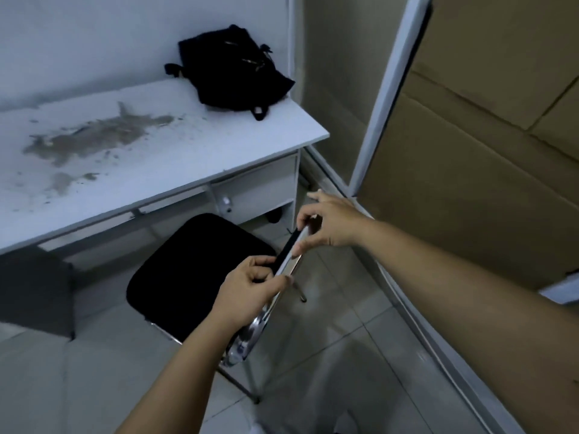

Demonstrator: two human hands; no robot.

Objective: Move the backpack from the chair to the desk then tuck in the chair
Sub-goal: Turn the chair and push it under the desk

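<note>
The black backpack [233, 70] lies on the far right corner of the white desk [163, 170], against the wall. A chair [194, 274] with a black padded seat and chrome frame stands in front of the desk, its seat front just under the desk edge. My left hand [250, 289] grips the near end of the chair's backrest top. My right hand [329, 223] pinches the far end of the same backrest, with its index finger stretched out.
The desk top carries a large grey stain. A drawer unit [266, 189] sits under the desk's right side. A partition with a pale frame [379, 120] and stacked cardboard boxes [485, 151] close off the right. The floor is tiled.
</note>
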